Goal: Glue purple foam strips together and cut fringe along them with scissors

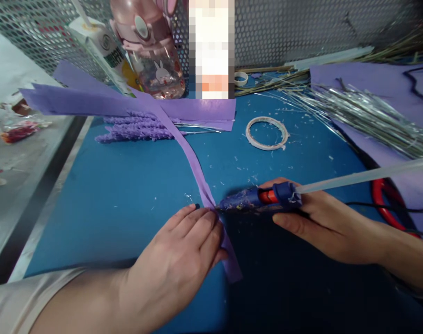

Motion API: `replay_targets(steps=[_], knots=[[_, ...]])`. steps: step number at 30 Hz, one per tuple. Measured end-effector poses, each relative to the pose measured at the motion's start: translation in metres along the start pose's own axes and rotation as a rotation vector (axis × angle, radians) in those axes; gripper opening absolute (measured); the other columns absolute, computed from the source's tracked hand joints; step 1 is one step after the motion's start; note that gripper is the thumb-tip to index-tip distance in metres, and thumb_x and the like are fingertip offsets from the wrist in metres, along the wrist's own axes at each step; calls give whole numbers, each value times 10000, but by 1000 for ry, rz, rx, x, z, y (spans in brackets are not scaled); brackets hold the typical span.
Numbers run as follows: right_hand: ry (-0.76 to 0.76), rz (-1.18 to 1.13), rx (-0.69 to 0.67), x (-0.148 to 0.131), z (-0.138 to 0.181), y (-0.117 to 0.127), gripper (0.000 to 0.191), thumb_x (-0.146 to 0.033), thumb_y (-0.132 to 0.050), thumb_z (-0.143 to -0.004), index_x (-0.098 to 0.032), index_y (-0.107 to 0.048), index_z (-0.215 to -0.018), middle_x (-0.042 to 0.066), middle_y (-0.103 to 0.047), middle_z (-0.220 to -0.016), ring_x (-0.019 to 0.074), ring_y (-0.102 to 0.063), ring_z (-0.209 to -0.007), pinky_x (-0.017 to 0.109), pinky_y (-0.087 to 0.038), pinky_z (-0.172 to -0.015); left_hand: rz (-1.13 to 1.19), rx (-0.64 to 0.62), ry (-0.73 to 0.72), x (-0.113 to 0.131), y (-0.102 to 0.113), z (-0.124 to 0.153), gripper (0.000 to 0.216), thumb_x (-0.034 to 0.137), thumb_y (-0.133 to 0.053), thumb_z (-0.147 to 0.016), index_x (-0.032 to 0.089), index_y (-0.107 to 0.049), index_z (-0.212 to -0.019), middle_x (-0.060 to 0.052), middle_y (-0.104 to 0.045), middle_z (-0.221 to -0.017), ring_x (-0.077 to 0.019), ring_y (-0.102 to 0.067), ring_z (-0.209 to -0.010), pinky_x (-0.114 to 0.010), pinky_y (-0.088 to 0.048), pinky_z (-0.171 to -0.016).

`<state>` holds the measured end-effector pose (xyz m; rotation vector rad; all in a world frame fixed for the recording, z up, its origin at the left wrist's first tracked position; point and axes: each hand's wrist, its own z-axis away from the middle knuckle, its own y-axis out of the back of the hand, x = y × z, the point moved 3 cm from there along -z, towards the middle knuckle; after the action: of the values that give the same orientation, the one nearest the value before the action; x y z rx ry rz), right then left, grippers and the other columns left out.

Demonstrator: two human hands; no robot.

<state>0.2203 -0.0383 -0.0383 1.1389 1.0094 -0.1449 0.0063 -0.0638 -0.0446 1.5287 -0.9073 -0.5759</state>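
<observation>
A long purple paper strip (188, 147) runs from the back left of the blue table toward me. My left hand (188, 248) is closed over its near part, and the strip's loose end shows below the fingers. My right hand (312, 220) is wrapped round a dark blue glue gun (244, 200) with a clear glue stick (357, 178) poking out of its back. The gun's nozzle points left and meets the strip right beside my left fingertips. Whether glue is coming out cannot be made out.
Purple fuzzy flower stems (141, 127) lie by folded purple paper (110, 104) at the back left. Behind stand a pink bottle (155, 55) and a drink carton (101, 48). A tape roll (267, 133) lies mid-table. Wire stems (374, 113) and red-handled scissors (381, 204) are right.
</observation>
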Motion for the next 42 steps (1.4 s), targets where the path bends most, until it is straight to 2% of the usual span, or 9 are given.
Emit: replay_targets(steps=[5, 8, 12, 16, 21, 24, 30, 37, 42], knots=[[-29, -29, -30, 1, 2, -1, 138, -270, -450, -898, -200, -553, -957, 36, -628, -928, 195, -597, -838, 312, -482, -753, 121, -2, -28, -5, 3, -5, 195, 292, -529, -849, 136, -642, -882, -71, -654, -902, -223, -605, -927, -431, -487, -887], [-32, -40, -71, -9, 1, 4, 126, -269, -458, -894, -201, -554, -938, 37, -619, -967, 204, -584, -898, 321, -474, -790, 169, 14, -48, 0, 6, -2, 162, 238, -510, -861, 140, -639, -875, -64, -645, -830, -201, -611, -869, -386, -518, -798], [-24, -43, -167, -25, -4, 13, 145, -256, -478, -881, -213, -548, -1000, 43, -607, -1059, 218, -565, -974, 342, -456, -851, 94, 67, -70, 11, 5, 5, 140, 137, -494, -858, 128, -631, -885, -63, -636, -801, -190, -610, -842, -371, -520, -765], [-23, -5, -205, -26, -12, 17, 179, -285, -486, -879, -201, -563, -1017, 41, -636, -974, 218, -592, -880, 354, -467, -796, 62, 48, -54, 14, 3, 8, 128, 91, -514, -832, 124, -627, -884, -71, -633, -841, -209, -596, -855, -389, -515, -749], [-30, -43, -132, -11, -12, 11, 217, -305, -501, -873, -198, -547, -1055, 30, -651, -936, 213, -603, -840, 330, -470, -728, 64, -41, -39, 14, 1, 9, 117, 108, -510, -834, 132, -619, -869, -76, -614, -850, -231, -574, -896, -409, -505, -765], [-36, -61, -76, -6, -9, 9, 163, -294, -515, -864, -188, -575, -972, 25, -658, -881, 200, -604, -777, 306, -463, -674, 43, -32, -37, 13, 2, 10, 107, 119, -521, -831, 128, -622, -866, -79, -611, -870, -236, -568, -918, -419, -494, -804], [-34, -19, -120, -6, -7, 9, 173, -310, -477, -887, -181, -562, -809, 4, -610, -704, 152, -543, -602, 278, -419, -568, 36, -4, -38, 13, 3, 7, 141, 109, -493, -845, 137, -632, -847, -67, -618, -840, -214, -584, -906, -416, -489, -842], [3, 49, -91, -13, -11, 6, 169, -295, -461, -892, -188, -561, -976, 45, -634, -891, 203, -584, -776, 328, -440, -702, 43, -15, -52, 12, 5, 5, 167, 98, -471, -848, 137, -625, -796, -67, -619, -801, -216, -593, -880, -410, -506, -790], [-7, 61, -47, -15, -13, 6, 129, -289, -470, -884, -195, -556, -906, 30, -625, -850, 192, -577, -740, 316, -426, -682, 70, -26, -48, 12, 7, 4, 154, 83, -484, -831, 139, -625, -803, -59, -604, -765, -221, -589, -852, -404, -509, -745]])
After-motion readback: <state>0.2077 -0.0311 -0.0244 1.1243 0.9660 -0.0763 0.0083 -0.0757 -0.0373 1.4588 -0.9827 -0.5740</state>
